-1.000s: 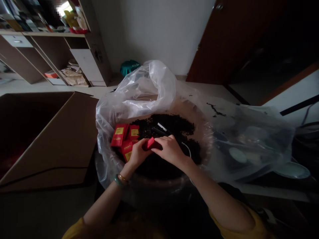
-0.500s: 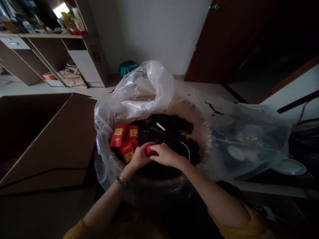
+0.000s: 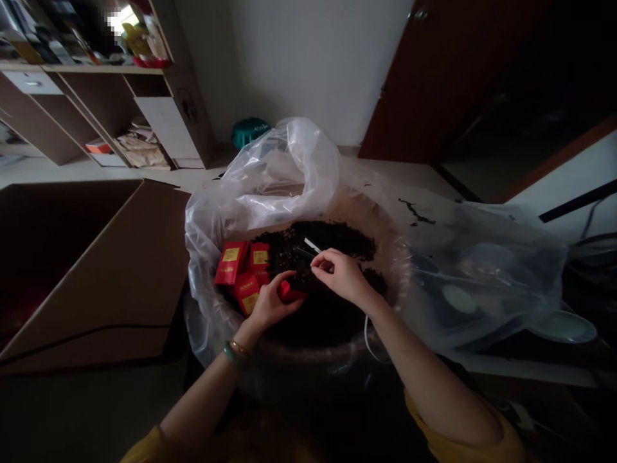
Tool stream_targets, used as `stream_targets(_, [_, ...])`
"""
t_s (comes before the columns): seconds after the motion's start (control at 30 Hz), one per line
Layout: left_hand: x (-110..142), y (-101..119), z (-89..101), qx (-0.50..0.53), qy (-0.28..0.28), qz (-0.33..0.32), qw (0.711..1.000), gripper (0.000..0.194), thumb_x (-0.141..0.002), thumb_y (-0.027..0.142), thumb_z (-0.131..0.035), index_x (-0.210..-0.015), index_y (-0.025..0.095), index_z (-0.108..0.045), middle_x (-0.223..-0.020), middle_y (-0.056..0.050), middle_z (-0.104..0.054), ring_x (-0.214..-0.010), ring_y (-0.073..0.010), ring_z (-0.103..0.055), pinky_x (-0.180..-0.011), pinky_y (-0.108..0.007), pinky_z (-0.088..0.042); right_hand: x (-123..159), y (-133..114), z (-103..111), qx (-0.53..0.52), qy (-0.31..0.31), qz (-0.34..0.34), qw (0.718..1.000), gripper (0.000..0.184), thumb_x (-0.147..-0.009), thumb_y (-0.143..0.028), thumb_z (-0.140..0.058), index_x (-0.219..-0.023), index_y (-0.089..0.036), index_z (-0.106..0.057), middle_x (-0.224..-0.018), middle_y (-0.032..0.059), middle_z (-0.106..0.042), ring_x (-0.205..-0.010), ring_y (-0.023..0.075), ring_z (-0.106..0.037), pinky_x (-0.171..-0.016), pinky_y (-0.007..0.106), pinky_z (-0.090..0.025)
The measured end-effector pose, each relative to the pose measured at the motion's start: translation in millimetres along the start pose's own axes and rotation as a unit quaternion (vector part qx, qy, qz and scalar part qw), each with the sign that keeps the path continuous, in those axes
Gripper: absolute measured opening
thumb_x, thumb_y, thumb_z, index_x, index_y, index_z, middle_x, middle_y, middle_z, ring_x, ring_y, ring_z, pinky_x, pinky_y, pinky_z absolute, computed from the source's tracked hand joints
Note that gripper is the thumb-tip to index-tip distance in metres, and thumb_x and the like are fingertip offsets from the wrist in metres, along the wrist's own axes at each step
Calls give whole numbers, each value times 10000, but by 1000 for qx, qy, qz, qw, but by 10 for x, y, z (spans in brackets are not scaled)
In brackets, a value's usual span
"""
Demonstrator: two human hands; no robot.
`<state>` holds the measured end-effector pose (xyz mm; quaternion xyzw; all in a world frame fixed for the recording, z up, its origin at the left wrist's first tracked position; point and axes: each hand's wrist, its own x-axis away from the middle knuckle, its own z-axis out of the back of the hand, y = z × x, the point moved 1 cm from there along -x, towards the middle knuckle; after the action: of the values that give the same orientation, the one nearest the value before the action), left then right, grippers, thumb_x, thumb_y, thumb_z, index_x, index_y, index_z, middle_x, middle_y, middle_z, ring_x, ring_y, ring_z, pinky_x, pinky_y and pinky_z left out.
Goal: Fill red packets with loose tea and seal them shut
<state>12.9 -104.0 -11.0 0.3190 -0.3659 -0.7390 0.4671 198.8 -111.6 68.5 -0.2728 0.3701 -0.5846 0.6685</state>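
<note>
My left hand (image 3: 272, 302) is curled around a small red packet (image 3: 290, 292), which lies low over dark loose leaves (image 3: 332, 235) that look like tea. To its left sit several red boxes (image 3: 232, 257) with yellow labels. My right hand (image 3: 340, 276) is closed on a slim black device (image 3: 303, 254) with a white strip on top; its grip is partly hidden by the fingers. A white cord (image 3: 370, 337) shows below the right wrist. All this is inside a wide round container (image 3: 390, 222) lined with clear plastic.
The clear plastic bag (image 3: 308, 148) bunches up at the container's far rim and spreads to the right. A large open cardboard box (image 3: 110, 270) stands at the left. Behind are a shelf unit (image 3: 168, 125), a green object (image 3: 248, 132) and a brown door (image 3: 434, 83).
My right hand has left the red packet and moved up and right to the black device. The white cord has shifted toward me. My left hand has kept the packet.
</note>
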Motion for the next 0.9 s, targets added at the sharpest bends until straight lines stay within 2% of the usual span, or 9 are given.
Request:
stream_targets(0.07, [0,-1,0,6,1,-2,1000,595,-645,325,-734,-1199,183,-568,-718,38,-625,-647,-121,-574,-661,-238,-500,19,-14,-3,21,-18,29,999,103,-768,-114,-608,-793,-177,-685,-845,23,-623,-676,113,-599,-679,250,-499])
stream_targets(0.13, [-2,-9,-2,9,-3,-2,1000,614,-648,320,-727,-1220,179,-554,-694,50,-604,-607,-105,-545,-631,-223,-487,62,-50,-60,42,-99,65,992,144,-799,-113,-601,-852,-194,-708,-888,29,-619,-748,122,-611,-737,257,-493])
stream_targets(0.2, [-3,-13,-2,14,-18,0,1000,645,-649,301,-713,-1255,183,-526,-668,69,-580,-566,-86,-515,-599,-204,-469,110,-75,-140,82,-195,89,973,168,-830,-118,-583,-879,-206,-718,-911,35,-622,-808,139,-618,-776,271,-483])
stream_targets(0.27, [1,-6,-1,17,-50,-4,999,708,-635,263,-707,-1302,183,-482,-642,83,-565,-548,-82,-506,-573,-193,-453,144,-68,-212,138,-264,86,951,148,-843,-152,-589,-894,-202,-718,-935,49,-625,-806,157,-622,-756,284,-480])
stream_targets(0.37, [11,23,4,5,-94,-20,995,787,-609,210,-709,-1346,175,-436,-638,76,-582,-561,-100,-527,-573,-202,-448,150,-11,-271,194,-308,78,928,140,-811,-226,-655,-929,-180,-713,-943,74,-629,-781,182,-627,-713,291,-476])
stream_targets(0.53, [11,53,11,-5,-94,-22,995,776,-619,220,-715,-1343,183,-437,-674,66,-605,-592,-114,-552,-618,-222,-475,97,35,-244,194,-298,99,929,116,-753,-191,-699,-861,-148,-697,-882,74,-652,-777,182,-619,-713,270,-455])
stream_targets(0.67, [0,43,27,-11,-73,-9,997,743,-637,270,-719,-1328,193,-459,-693,59,-610,-594,-116,-553,-613,-227,-478,71,-24,-128,162,-273,71,945,61,-713,-96,-664,-744,-148,-661,-772,33,-652,-681,133,-581,-629,222,-409])
stream_targets(0.8, [-1,28,39,-9,-51,-1,999,734,-641,316,-728,-1319,195,-474,-671,67,-584,-568,-103,-521,-593,-216,-469,54,-65,35,113,-217,8,970,121,-684,-45,-602,-681,-164,-624,-597,-36,-584,-555,93,-519,-535,196,-362])
stream_targets(0.9, [0,11,35,-4,-34,3,999,759,-631,328,-740,-1328,202,-467,-682,66,-590,-571,-101,-514,-612,-226,-480,47,-69,95,100,-150,22,983,180,-691,-32,-570,-757,-178,-652,-646,-36,-595,-569,94,-532,-568,202,-402])
